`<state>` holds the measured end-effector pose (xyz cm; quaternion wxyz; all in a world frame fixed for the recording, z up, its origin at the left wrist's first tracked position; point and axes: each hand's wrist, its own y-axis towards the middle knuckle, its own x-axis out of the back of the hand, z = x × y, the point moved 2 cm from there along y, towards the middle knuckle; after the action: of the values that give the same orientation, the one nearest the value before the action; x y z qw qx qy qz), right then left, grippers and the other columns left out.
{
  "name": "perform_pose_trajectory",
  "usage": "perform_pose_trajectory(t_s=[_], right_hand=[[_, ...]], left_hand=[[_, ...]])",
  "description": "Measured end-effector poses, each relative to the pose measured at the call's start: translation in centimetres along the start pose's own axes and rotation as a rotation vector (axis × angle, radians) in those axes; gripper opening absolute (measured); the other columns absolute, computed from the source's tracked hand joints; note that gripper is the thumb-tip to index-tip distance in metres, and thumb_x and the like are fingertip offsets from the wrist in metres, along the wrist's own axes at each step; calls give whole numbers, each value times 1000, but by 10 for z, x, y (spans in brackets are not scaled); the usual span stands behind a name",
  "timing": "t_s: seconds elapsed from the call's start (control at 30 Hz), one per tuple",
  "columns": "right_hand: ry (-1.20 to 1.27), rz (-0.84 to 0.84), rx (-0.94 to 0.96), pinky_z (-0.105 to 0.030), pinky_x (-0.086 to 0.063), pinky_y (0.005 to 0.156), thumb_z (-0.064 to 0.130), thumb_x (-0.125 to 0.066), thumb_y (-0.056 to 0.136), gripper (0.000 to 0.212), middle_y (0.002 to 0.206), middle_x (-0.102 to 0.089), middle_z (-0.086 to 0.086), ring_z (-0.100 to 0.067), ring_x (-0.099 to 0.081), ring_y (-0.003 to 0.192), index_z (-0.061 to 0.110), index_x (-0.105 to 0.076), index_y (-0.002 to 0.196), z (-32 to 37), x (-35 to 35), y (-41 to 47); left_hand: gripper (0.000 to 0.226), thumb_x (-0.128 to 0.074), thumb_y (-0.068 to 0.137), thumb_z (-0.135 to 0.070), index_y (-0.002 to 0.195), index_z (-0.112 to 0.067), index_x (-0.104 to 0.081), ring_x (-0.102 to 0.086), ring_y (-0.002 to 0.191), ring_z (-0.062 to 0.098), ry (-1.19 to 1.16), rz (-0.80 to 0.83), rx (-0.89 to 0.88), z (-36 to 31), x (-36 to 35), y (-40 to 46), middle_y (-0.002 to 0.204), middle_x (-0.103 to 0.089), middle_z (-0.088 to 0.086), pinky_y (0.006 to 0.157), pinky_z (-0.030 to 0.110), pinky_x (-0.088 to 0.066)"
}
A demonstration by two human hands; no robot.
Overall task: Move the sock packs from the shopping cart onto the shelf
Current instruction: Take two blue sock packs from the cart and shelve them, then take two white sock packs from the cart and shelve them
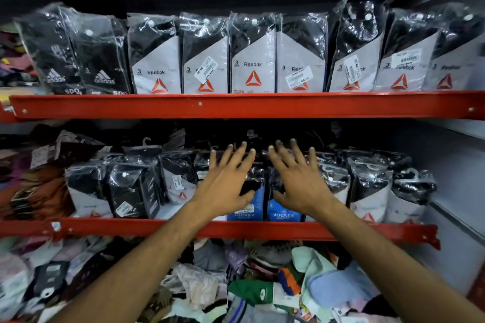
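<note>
Two blue Jockey sock packs stand side by side on the middle shelf (pixel 236 229), behind its red front rail. My left hand (pixel 228 181) lies flat with fingers spread against the left Jockey pack (pixel 248 208). My right hand (pixel 296 178) lies the same way against the right Jockey pack (pixel 283 214). Neither hand grips anything. Reebok sock packs (pixel 367 194) stand to the right of the Jockey pair, and other Reebok sock packs (pixel 89 191) to the left. The shopping cart is not in view.
The upper shelf (pixel 236 106) carries a full row of Reebok packs (pixel 252 60) and two Adidas packs (pixel 76 55) at the left. Below the middle shelf lies a heap of loose socks and garments (pixel 262 278). A grey side panel (pixel 459 165) closes the right.
</note>
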<state>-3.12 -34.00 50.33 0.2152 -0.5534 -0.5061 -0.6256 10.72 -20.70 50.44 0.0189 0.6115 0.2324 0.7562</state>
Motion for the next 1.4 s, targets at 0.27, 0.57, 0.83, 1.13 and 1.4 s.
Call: perform_pose_trajectory(t_s=[0.27, 0.57, 0.83, 1.13, 1.4], right_hand=[[77, -290, -53, -72, -6, 121, 39, -60, 87, 94, 172, -2, -18, -46, 4, 157, 13, -12, 163, 79, -46, -84], [243, 5, 70, -68, -7, 121, 36, -66, 80, 92, 170, -12, -18, -45, -8, 157, 15, -26, 161, 191, -184, -194], [390, 595, 180, -61, 0, 127, 37, -53, 92, 80, 170, -9, -13, -41, -10, 157, 12, -23, 161, 287, -321, -282], [369, 1320, 171, -56, -20, 125, 47, -64, 93, 99, 170, -13, -17, -39, -17, 156, 9, -5, 163, 344, -470, -300], [280, 1412, 180, -54, -39, 114, 56, -83, 73, 106, 149, -46, -21, -42, -44, 139, 8, -33, 153, 358, -511, -290]], left_hand=[[86, -40, 95, -62, 163, -21, -8, 1, 157, 44, -3, -208, 57, -8, -70, -141, 172, -3, 17, 118, 75, -11], [81, -41, 96, -63, 161, -18, -23, -8, 155, 50, -152, 187, 297, -5, -194, -329, 169, -13, 22, 115, 78, -15], [67, -30, 99, -49, 154, -11, -41, -34, 144, 54, -277, 595, 373, -1, -315, -459, 161, -26, 24, 118, 64, -20], [108, -72, 89, -28, 161, -14, 8, -6, 157, 42, -364, 1200, 233, 37, -452, -478, 171, 2, 18, 125, 59, -17], [81, -87, 68, -26, 138, -10, -51, -56, 126, 37, -448, 1275, 119, 54, -501, -471, 130, -66, 17, 109, 45, -44]])
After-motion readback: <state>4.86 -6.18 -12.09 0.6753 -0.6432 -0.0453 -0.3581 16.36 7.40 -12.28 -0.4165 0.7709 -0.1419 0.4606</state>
